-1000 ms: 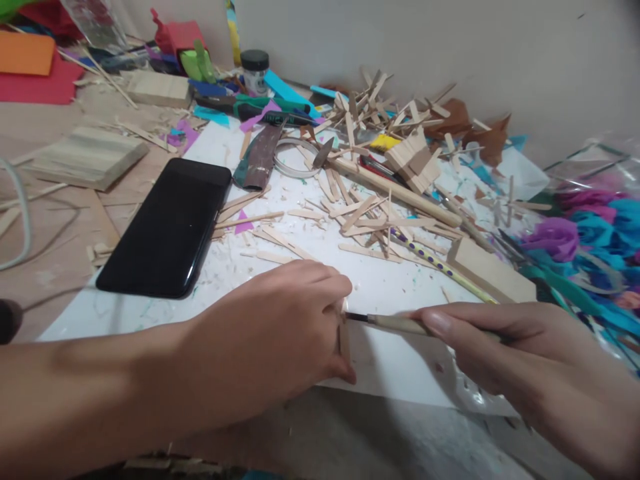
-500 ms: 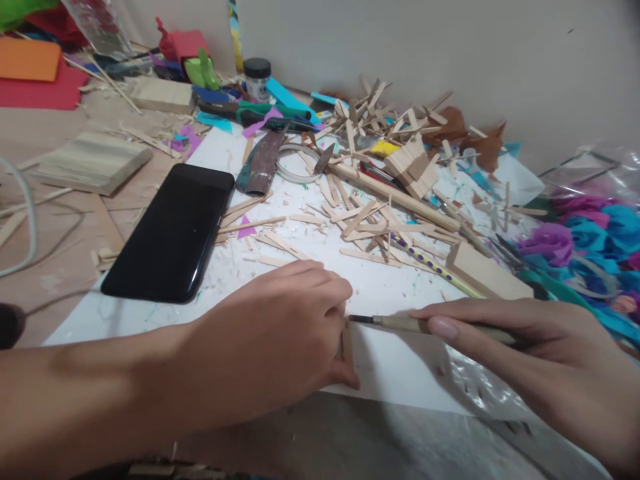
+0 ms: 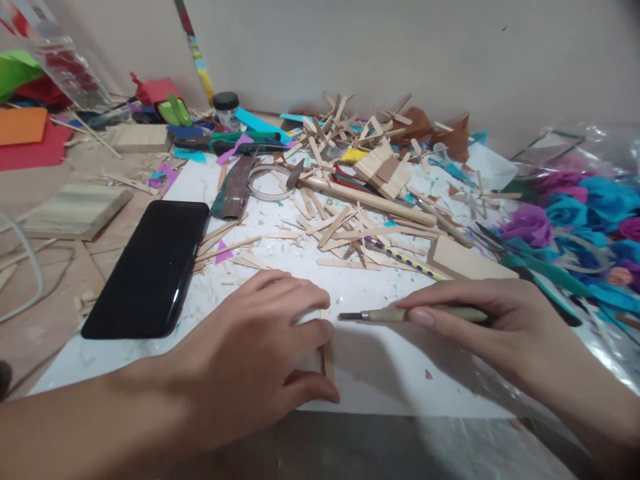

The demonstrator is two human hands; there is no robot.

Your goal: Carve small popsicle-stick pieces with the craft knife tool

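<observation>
My left hand (image 3: 270, 340) rests on the white paper (image 3: 380, 373), its fingers curved over a thin wooden strip (image 3: 327, 360) that stands out past the fingertips. Most of what lies beneath the palm is hidden. From the right, my right hand (image 3: 500, 327) grips a carving tool (image 3: 390, 315) by its pale wooden handle, between thumb and fingers. The tool's dark metal tip points left, a small gap away from the left fingertips and the strip.
A black phone (image 3: 150, 267) lies left of my left hand. Behind are scattered wooden sticks (image 3: 345, 233), a tape ring (image 3: 273, 183), a wooden block (image 3: 465, 259) and a dotted pencil (image 3: 405, 257). Scissors (image 3: 545, 270) and paper flowers (image 3: 530, 227) lie at the right.
The tool's tip has drawn back from my left hand. The fingers of my left hand have spread, showing more of the strip. The view has shifted, with the scene lower and farther left.
</observation>
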